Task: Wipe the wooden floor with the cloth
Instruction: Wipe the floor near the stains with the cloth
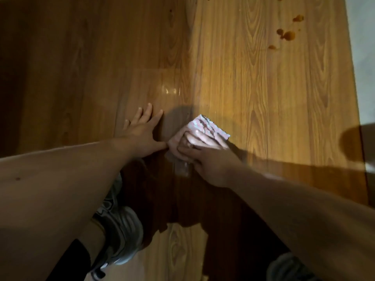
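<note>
My right grip (205, 159) clutches the cloth (209, 126) against the wooden floor (263, 88); my left grip (142, 134) lies flat beside it, fingers spread. Brown stains (288, 35) mark the far-right corner.

Grey sneaker (119, 226): lower left.
Dark second shoe (288, 267): bottom right, cropped.
Orange-brown spatter spots (288, 35): scattered upper right.
Pale grey strip (363, 57): right edge.

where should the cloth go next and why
Probably slide the cloth forward and to the right, toward the brown spots on the lit part of the wooden floor. The right hand holds the cloth against the floor well short of them, the spots look unwiped, and the left hand lies flat on the floor as a brace.
</note>
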{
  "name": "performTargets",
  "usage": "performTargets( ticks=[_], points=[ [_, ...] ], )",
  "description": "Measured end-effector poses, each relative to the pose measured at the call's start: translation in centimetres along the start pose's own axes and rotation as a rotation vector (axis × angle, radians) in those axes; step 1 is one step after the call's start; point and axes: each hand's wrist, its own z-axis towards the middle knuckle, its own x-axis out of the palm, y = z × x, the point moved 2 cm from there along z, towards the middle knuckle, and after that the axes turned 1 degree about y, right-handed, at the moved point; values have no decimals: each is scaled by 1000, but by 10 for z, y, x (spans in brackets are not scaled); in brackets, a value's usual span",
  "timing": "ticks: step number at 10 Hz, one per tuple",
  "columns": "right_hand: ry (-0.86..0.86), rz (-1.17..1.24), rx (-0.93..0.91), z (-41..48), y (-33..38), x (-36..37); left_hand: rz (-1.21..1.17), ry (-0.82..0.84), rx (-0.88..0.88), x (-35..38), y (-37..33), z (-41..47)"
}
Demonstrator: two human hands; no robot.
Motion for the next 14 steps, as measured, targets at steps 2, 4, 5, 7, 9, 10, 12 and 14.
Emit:
performTargets(
  ticks=[2, 4, 5, 7, 9, 10, 12, 14],
  points=[
    [-103, 104, 805, -6, -137, -46, -70, -52, -23, -4, -4, -6],
    [-65, 141, 366, 25, -30, -21, -289, -309, -118, -6, -22, -2],
    [-105, 211, 24, 17, 19, -12, -302, -377, -140, -7, -29, 0],
    [-300, 272, 621, 7, -89, -53, -265, -489, 151, 20, -94, -10],
    [-132, 265, 953, -18, -158, -58, 119, -245, 355, 33, -84, 21],
    [-168, 334, 872, -5, -146, -52, 59, -276, 63, -9, -42, 56],
    [-326, 499, 937, 11, -135, -50, -899, -240, -430, -42, -96, 53],
    [-379, 375, 887, -4, -145, -44, 164, -99, 558, 19, -158, 32]
  ],
)
